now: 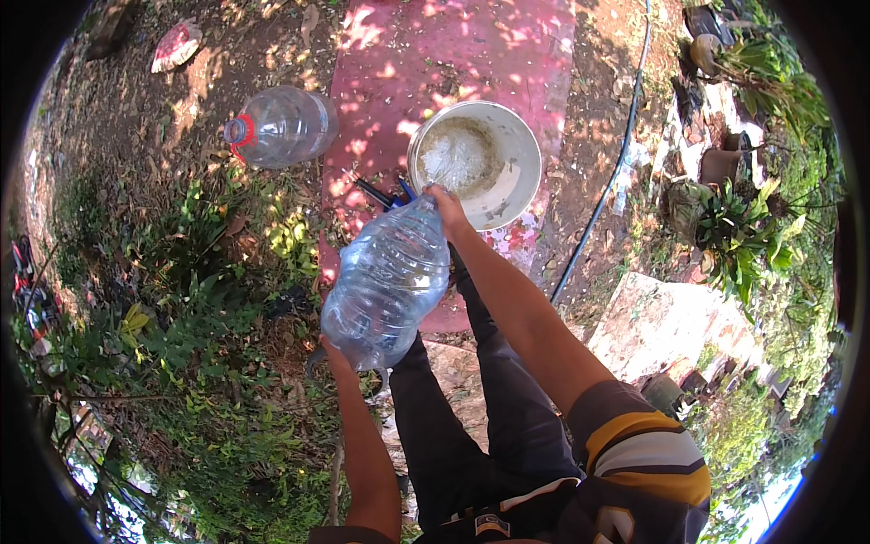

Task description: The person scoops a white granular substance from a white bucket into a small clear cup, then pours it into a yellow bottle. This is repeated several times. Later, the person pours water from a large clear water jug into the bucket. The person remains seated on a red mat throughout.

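Note:
A large clear plastic bottle (391,279) is held tilted between both hands, its neck end towards a white bucket (520,163). My right hand (445,207) grips the neck end, beside the bucket's near rim. At the bottle's base is my left hand (336,357), its fingers mostly hidden by the bottle. Water appears to lie in the bucket, whose inner wall is stained. Another large clear bottle (285,127), uncapped and with a red collar and handle, lies on the soil at the upper left.
Under the bucket is a faded red sheet (448,54), with dark-handled tools (376,193) beside the bucket. A dark hose (622,156) runs along the right. Leafy plants (224,394) grow at the left, potted plants (741,224) at the right, near a pale slab (669,326).

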{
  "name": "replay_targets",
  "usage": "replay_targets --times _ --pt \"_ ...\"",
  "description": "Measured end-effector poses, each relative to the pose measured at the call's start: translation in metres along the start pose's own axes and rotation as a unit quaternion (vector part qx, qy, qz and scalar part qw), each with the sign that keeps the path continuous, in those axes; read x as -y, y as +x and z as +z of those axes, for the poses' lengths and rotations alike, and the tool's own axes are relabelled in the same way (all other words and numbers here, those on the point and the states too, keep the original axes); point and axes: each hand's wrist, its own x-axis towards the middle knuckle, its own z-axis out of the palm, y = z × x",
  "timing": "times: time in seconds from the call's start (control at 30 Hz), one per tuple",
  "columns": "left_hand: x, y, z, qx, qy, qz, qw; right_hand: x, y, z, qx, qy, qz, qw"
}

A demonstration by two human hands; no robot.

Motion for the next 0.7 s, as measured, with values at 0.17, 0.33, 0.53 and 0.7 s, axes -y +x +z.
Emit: replay_targets --times 0.17,0.33,0.53,0.7 --pt "-0.003 -0.006 0.003 -0.009 -0.008 -0.005 1.000 0.001 -0.001 0.001 0.010 -0.005 -0.011 1.000" --pt "-0.002 -0.006 0.004 -0.009 -0.013 -0.006 1.000 0.000 0.001 -0.001 0.009 -0.011 -0.008 1.000" --pt "0.000 -0.009 0.006 -0.013 -0.033 -0.007 0.999 -0.005 0.006 -0.005 0.029 -0.004 -0.014 0.999" --pt "-0.002 -0.012 0.008 -0.020 -0.020 -0.003 1.000 -0.002 0.005 -0.004 0.009 -0.011 0.013 1.000"
